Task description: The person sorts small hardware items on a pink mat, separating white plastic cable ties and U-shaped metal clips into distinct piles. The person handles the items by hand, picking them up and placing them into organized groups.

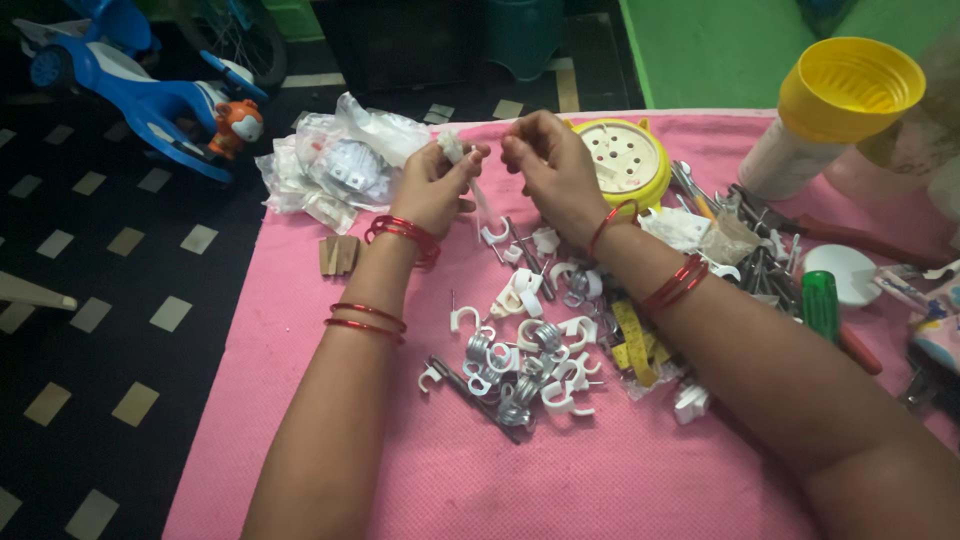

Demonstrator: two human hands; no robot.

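Pink textured cloth [330, 420] covers the table. Above scattered white plastic cable clips [530, 350], a small white clip [452, 147] is pinched by the raised left hand [435, 185]; right hand [550, 165] fingertips are closed beside it.

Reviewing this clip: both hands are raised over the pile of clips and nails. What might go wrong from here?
The small white piece pinched in the left hand might slip and drop into the pile of white clips, where it would be hard to find. The right hand hangs above protruding nails, so lowering it carelessly may prick the fingers.
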